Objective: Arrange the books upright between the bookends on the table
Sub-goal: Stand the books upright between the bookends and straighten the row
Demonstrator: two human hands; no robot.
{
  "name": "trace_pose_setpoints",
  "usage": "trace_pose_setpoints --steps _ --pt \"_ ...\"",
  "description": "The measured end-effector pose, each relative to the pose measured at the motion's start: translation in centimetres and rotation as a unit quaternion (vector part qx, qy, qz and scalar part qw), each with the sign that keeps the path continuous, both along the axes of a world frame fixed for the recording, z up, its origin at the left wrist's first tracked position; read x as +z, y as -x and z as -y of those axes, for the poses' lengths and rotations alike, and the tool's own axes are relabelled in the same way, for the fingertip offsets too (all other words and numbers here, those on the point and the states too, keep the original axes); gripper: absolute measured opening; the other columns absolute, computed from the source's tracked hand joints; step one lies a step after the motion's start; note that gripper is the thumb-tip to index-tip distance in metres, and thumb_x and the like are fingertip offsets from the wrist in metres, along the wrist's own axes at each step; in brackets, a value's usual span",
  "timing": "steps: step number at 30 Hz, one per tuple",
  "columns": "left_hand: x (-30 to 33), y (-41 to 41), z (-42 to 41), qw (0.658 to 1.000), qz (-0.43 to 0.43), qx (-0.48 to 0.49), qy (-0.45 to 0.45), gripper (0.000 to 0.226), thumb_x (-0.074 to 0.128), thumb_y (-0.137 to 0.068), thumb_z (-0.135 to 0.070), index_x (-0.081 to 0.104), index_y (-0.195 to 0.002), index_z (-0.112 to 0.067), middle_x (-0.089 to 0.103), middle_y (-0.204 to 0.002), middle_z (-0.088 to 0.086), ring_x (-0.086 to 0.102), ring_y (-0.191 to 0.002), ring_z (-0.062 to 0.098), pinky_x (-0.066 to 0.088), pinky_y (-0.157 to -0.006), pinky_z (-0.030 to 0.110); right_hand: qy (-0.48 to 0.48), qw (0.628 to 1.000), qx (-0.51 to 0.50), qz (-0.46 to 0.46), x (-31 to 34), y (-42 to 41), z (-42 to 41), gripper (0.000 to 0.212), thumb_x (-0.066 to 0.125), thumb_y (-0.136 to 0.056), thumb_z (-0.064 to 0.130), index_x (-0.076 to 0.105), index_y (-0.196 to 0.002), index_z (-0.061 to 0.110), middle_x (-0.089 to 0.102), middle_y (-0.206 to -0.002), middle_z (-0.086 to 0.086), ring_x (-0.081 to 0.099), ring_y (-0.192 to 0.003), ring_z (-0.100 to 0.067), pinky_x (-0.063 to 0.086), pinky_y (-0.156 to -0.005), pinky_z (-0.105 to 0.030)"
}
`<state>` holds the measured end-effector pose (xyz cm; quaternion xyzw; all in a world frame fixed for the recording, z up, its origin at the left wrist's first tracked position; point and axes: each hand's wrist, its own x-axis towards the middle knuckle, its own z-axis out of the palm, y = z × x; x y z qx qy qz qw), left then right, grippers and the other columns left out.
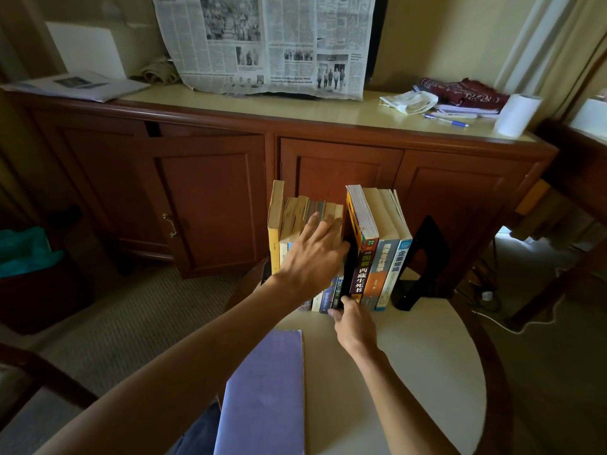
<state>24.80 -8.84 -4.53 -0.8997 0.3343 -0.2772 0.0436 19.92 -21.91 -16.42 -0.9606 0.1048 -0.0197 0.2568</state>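
Note:
Several books stand upright in a row (377, 254) on the round table (427, 356). A black bookend (423, 257) closes the row's right end; the left bookend (265, 270) is mostly hidden behind my left wrist. My left hand (312, 254) lies with straight fingers over the tops of the shorter books (295, 215) at the left. My right hand (353, 323) pinches the lower spine of a thin dark book (348, 257) standing between the two groups. A purple book (266, 399) lies flat at the table's near edge.
A wooden sideboard (295, 126) stands behind the table, with a newspaper (266, 44) draped above it. On its right end sit a paper roll (515, 114), pens and folded cloth. A chair arm (49, 379) is at the lower left.

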Motion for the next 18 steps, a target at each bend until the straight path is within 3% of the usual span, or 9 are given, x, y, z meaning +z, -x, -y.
trace_pose_setpoints --steps 3,7,9,14,18 --pt "0.3 0.6 1.3 0.996 0.028 0.04 -0.073 0.041 0.066 -0.086 -0.033 0.068 -0.124 -0.018 0.037 -0.154 0.023 0.027 -0.146 0.038 0.005 -0.12 0.059 0.0 1.0 0.004 0.003 -0.3 -0.1 0.0 0.025 0.059 -0.096 0.03 0.063 -0.115 0.015 0.069 -0.11 -0.008 0.064 -0.102 -0.029 0.047 -0.073 -0.032" --pt "0.5 1.8 3.2 0.979 0.056 0.075 -0.18 0.056 0.052 -0.098 -0.034 0.042 -0.149 -0.012 0.027 -0.158 0.025 0.018 -0.148 0.043 0.0 -0.119 0.063 0.006 1.0 0.007 0.004 -0.6 0.0 0.2 0.024 0.057 -0.097 0.03 0.064 -0.114 0.015 0.068 -0.112 -0.008 0.063 -0.104 -0.028 0.047 -0.074 -0.032" --pt "0.5 2.5 3.4 0.972 0.044 0.08 -0.217 0.059 0.049 -0.1 -0.029 0.033 -0.152 -0.007 0.023 -0.159 0.028 0.013 -0.148 0.046 0.001 -0.12 0.064 0.003 1.0 0.007 0.007 -0.7 0.1 0.2 0.023 0.057 -0.097 0.03 0.064 -0.115 0.017 0.068 -0.11 -0.007 0.064 -0.102 -0.027 0.047 -0.074 -0.032" --pt "0.2 3.4 2.6 0.973 0.041 0.082 -0.211 0.041 0.056 -0.093 -0.021 0.061 -0.133 -0.011 0.044 -0.148 0.026 0.029 -0.144 0.041 -0.004 -0.115 0.065 0.001 1.0 0.005 0.027 -1.0 0.3 0.4 0.021 0.054 -0.098 0.031 0.065 -0.112 0.02 0.069 -0.108 -0.004 0.064 -0.099 -0.025 0.044 -0.07 -0.029" --pt "0.3 3.5 2.3 0.973 0.026 0.065 -0.221 0.045 0.055 -0.094 -0.019 0.056 -0.138 -0.01 0.043 -0.148 0.026 0.028 -0.145 0.039 -0.007 -0.113 0.064 0.016 0.999 0.001 0.044 -1.1 0.6 0.6 0.019 0.05 -0.1 0.029 0.065 -0.108 0.022 0.07 -0.104 -0.002 0.065 -0.095 -0.022 0.046 -0.068 -0.028"
